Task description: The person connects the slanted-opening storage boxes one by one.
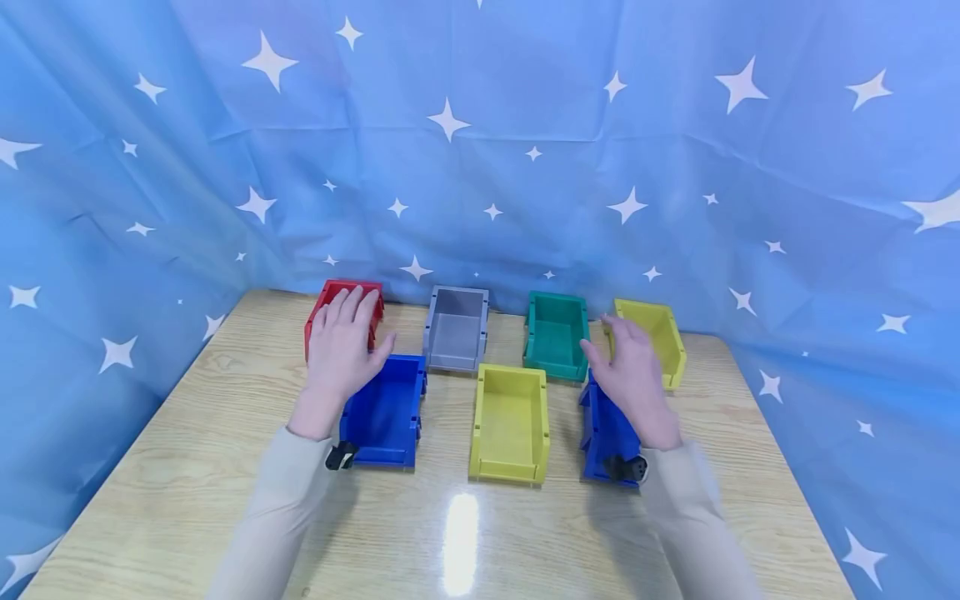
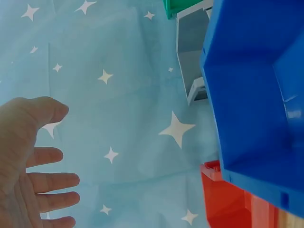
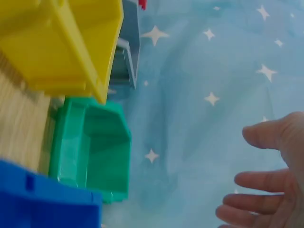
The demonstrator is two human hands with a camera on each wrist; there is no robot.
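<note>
My left hand hovers over the red bin and the far end of the left blue bin, fingers extended and thumb apart. In the left wrist view it holds nothing. My right hand is above the right blue bin, between the green bin and the back yellow bin, partly covering both the blue and yellow ones. Its fingers are spread and grasp nothing in the right wrist view. Each wrist wears a small black camera. The bins whose insides show hold nothing.
A grey bin stands in the back row between the red and green ones. Another yellow bin sits in the front row, between the blue bins. All rest on a wooden table, with a starry blue curtain behind.
</note>
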